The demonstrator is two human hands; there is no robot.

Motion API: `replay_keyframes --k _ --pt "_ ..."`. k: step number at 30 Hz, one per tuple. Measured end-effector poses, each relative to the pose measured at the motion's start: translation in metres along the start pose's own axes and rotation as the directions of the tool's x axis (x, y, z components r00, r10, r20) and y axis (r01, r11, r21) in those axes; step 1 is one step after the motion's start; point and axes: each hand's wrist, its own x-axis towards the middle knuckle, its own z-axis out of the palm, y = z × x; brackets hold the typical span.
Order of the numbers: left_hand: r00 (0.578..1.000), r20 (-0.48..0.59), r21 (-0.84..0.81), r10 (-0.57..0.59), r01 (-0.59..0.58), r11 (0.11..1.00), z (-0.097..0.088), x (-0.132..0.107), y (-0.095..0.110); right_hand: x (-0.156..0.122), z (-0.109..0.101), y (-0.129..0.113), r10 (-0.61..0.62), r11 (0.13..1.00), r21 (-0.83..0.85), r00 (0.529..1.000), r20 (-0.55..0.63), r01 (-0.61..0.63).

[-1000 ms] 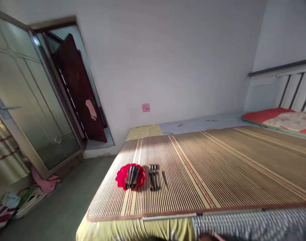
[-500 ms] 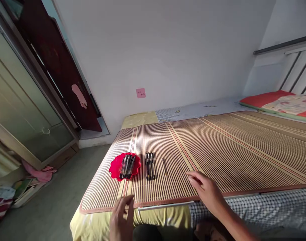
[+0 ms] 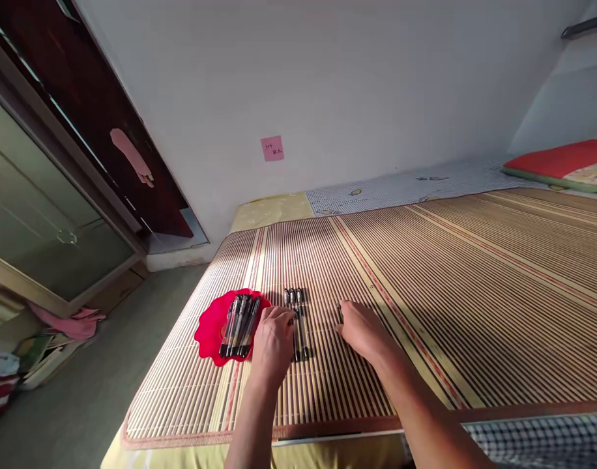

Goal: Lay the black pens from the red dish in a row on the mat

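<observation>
My left hand (image 3: 274, 339) reaches over the row of uncapped pen barrels (image 3: 305, 335), its fingers closed on the leftmost one, which is mostly hidden under them. Just beyond lie several black pen caps (image 3: 293, 296), side by side. To the right, my right hand (image 3: 361, 327) rests low on the mat with thumb and forefinger pinched round a thin dark pen refill (image 3: 339, 312), of which only a short piece shows. At my left hand's outer side sits a red scalloped plate (image 3: 209, 331) holding a bundle of capped black pens (image 3: 240, 326).
A striped bamboo mat (image 3: 425, 312) covers the bed, over yellow and checked sheets. A pink note (image 3: 272, 148) is stuck on the white wall. Folded red bedding (image 3: 557, 156) lies at the far right. Glass-panelled cabinet doors (image 3: 49, 215) and a dark door (image 3: 98, 117) stand left.
Both hands have moved forward from the mat's near side, the left onto the pen barrels, the right onto the thin refill. The view has tipped downward and closer.
</observation>
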Motion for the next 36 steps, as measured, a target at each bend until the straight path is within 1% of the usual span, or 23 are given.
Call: replay_keyframes --k 3,8,11,13,19,23,28,33,36 --pt "0.998 0.005 -0.022 0.056 -0.056 0.998 0.001 -0.008 0.003 -0.003 0.001 -0.005 0.029 0.998 -0.061 0.999 0.028 -0.027" --pt "0.985 0.049 0.008 0.167 -0.168 0.986 0.01 -0.018 0.005 -0.004 0.01 -0.02 -0.014 0.997 0.079 0.999 0.033 0.012" --pt "0.969 0.074 0.039 0.236 -0.239 0.97 0.018 -0.021 0.003 -0.001 0.017 -0.028 -0.04 0.991 0.126 0.998 0.043 0.034" --pt "0.963 0.081 0.059 0.259 -0.264 0.963 0.021 -0.022 0.001 0.002 0.022 -0.032 -0.063 0.987 0.153 0.997 0.039 0.057" --pt "0.959 0.104 0.07 0.262 -0.27 0.96 0.02 -0.023 0.0 0.01 0.033 -0.036 -0.103 0.978 0.184 0.994 0.03 0.096" --pt "0.964 0.11 0.05 0.243 -0.249 0.967 0.021 -0.024 0.001 0.011 0.036 -0.038 -0.105 0.976 0.192 0.994 0.021 0.099" --pt "0.97 0.108 0.014 0.218 -0.221 0.975 0.021 -0.024 0.002 0.008 0.033 -0.036 -0.148 0.968 0.205 0.989 -0.011 0.147" --pt "0.968 0.098 0.01 0.233 -0.235 0.972 0.018 -0.024 0.002 0.007 0.027 -0.024 -0.189 0.941 0.287 0.982 0.013 0.177" --pt "0.962 0.083 0.005 0.258 -0.26 0.966 0.017 -0.024 0.002 0.006 0.022 -0.014 -0.236 0.905 0.38 0.969 0.072 0.192"
